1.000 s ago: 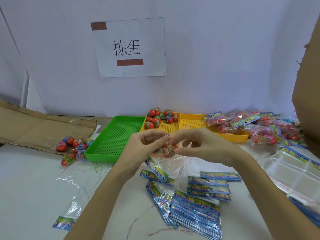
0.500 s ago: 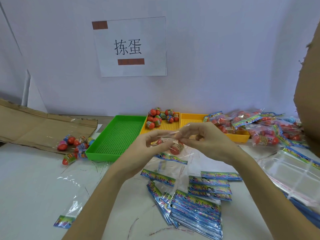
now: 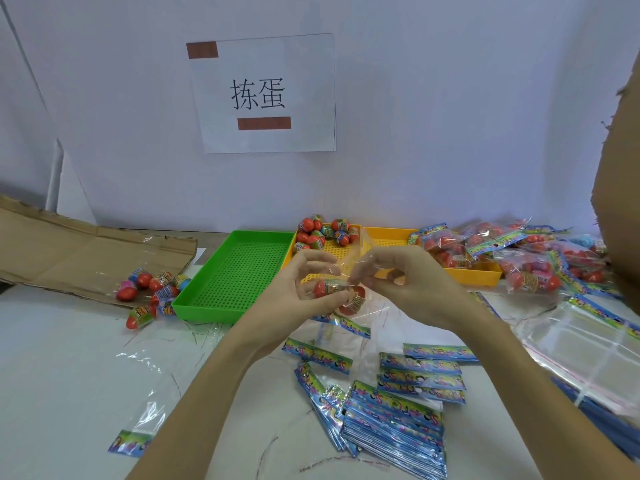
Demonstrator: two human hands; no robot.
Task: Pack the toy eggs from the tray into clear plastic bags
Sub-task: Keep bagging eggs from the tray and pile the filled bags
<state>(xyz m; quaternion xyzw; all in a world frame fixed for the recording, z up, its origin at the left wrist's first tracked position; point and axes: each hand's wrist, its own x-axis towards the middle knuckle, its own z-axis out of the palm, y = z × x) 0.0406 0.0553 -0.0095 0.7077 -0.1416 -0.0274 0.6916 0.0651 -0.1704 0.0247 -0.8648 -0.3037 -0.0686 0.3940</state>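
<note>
Trays: one green (image 3: 239, 275), two yellow (image 3: 332, 252). Hands: two. Wall sign (image 3: 263, 93): one.

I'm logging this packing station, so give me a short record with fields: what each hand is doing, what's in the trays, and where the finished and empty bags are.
left hand: holds a clear bag with toy eggs inside
right hand: pinches the bag's top edge
green tray: no eggs
yellow tray: loose eggs at its far end
filled bags: piled at right
empty bags: stacked in front
</note>
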